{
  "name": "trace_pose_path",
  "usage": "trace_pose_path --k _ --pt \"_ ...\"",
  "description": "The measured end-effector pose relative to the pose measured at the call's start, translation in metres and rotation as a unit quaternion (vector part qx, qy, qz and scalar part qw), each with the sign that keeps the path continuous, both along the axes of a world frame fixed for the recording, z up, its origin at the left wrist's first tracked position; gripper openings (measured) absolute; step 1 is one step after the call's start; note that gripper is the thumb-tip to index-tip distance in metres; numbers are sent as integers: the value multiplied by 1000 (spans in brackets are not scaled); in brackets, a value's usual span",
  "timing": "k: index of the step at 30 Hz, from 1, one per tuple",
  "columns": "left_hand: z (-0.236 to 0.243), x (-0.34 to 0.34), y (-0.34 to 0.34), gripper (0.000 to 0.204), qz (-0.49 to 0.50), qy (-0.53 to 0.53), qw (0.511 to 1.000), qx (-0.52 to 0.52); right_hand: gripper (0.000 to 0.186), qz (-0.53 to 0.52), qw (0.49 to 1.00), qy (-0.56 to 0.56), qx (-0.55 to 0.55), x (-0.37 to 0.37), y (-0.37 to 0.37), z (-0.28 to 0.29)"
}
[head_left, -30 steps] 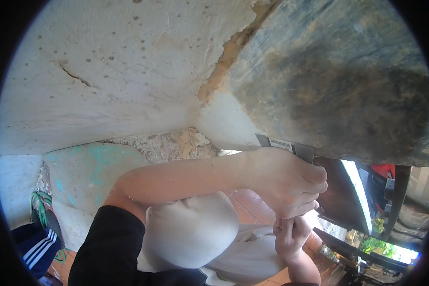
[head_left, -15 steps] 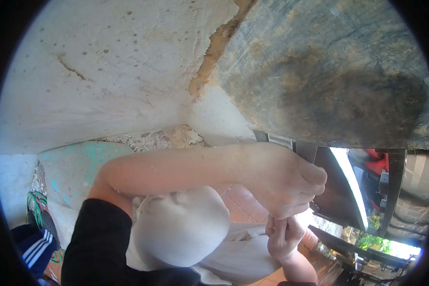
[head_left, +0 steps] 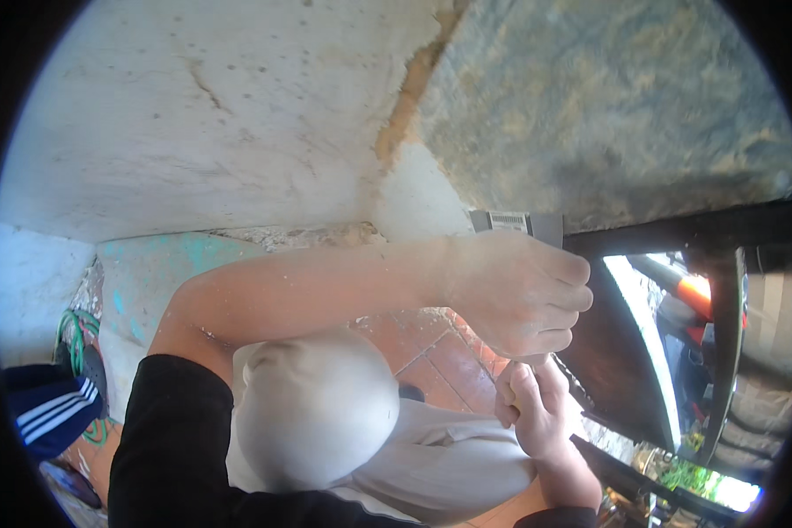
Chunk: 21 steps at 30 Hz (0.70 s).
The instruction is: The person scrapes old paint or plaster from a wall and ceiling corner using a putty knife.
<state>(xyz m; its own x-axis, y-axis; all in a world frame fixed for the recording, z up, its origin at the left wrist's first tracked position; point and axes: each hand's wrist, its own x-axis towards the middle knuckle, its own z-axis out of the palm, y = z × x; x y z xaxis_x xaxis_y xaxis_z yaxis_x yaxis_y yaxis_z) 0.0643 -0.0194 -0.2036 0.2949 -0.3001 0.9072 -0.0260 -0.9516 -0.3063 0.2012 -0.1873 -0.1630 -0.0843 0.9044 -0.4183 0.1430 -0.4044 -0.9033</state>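
Left hand [head_left: 521, 295] and right hand [head_left: 541, 412] are riding higher in view, curling closed, probably steadying something hidden.

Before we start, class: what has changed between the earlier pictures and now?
The left hand and right hand sit higher in the picture, but so does the white label, so mostly the view seems shifted. No hold is visibly taken or let go. The left hand stays just above the right.
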Motion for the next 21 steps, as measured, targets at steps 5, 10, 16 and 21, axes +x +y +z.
trace_pose_path --k 5,10,16,21 --pt "3 -6 -8 23 -2 24 999 -45 17 -38 968 211 -133 -5 5 6" --pt "0 -16 -5 26 -3 58 997 -46 21 14 966 241 -90 -18 4 -15" --pt "9 -13 -9 25 23 100 992 -66 21 -63 970 236 -1 -22 -9 -15" --pt "33 -43 -34 26 126 244 954 -123 27 29 956 289 32 -43 -15 -15"
